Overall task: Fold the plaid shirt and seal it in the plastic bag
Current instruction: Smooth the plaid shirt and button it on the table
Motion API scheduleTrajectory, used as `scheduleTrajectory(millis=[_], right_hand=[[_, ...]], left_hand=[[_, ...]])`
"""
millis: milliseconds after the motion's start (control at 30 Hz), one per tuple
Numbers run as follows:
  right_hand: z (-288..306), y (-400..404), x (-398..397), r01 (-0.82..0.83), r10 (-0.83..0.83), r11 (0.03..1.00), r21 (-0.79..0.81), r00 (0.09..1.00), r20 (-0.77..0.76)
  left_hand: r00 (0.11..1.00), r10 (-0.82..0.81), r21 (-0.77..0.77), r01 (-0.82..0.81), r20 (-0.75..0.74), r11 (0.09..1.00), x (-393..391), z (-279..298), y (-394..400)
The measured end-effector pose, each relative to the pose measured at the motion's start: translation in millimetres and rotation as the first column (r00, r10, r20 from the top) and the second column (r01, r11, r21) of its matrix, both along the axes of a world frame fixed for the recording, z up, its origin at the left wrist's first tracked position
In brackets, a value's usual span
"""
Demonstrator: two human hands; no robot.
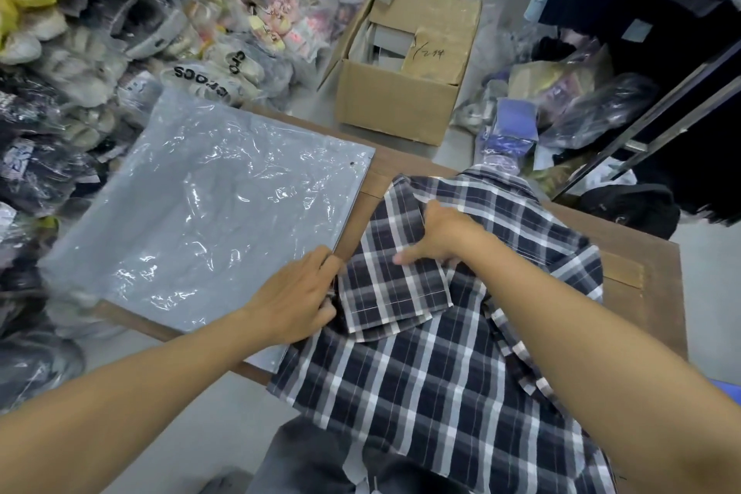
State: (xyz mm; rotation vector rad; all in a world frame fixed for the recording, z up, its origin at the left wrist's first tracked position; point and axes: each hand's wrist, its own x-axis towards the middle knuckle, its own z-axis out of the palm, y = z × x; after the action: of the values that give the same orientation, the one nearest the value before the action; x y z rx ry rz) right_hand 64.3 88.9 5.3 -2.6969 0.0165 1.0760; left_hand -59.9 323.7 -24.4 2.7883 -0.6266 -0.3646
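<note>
A navy and white plaid shirt (421, 365) lies on a small wooden table (641, 249), its lower part hanging over the near edge. One short sleeve is folded inward across the body. My left hand (296, 293) grips the shirt's left edge beside that sleeve. My right hand (441, 237) presses flat on the folded sleeve near the shoulder, fingers spread. A stack of grey plastic bags (208, 213) lies on the left half of the table, touching my left hand's knuckles.
An open cardboard box (405, 68) stands on the floor beyond the table. Heaps of bagged shoes and clothes (100, 44) fill the left side. More bagged goods (561, 104) and a dark metal rack (661, 112) are at the right.
</note>
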Motion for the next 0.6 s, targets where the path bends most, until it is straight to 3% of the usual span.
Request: scheduleTrajectory(millis=[133,333,433,500,600], right_hand=[[7,-9,4,0.007,0.013,0.992,0.126,0.987,-0.159],[1,-29,6,-0.107,0.111,0.983,0.149,0.994,-0.021],[3,-23,6,-0.16,0.161,0.985,0.071,0.987,-0.008],[7,-16,11,-0.182,0.177,0.983,0.028,0.977,0.121],[8,-3,14,-0.233,0.14,0.956,0.177,0.894,0.425]], left_hand=[[0.997,-0.072,-0.018,0.073,0.004,0.997,0,-1,1],[0.996,0.054,-0.152,-0.064,-0.071,0.986,-7,-6,8],[0.993,0.112,-0.177,-0.117,-0.038,0.977,-6,-2,4],[0.993,0.09,-0.174,-0.077,0.07,0.982,-2,5,-4],[0.973,-0.02,-0.122,0.049,0.229,0.991,8,4,-24]])
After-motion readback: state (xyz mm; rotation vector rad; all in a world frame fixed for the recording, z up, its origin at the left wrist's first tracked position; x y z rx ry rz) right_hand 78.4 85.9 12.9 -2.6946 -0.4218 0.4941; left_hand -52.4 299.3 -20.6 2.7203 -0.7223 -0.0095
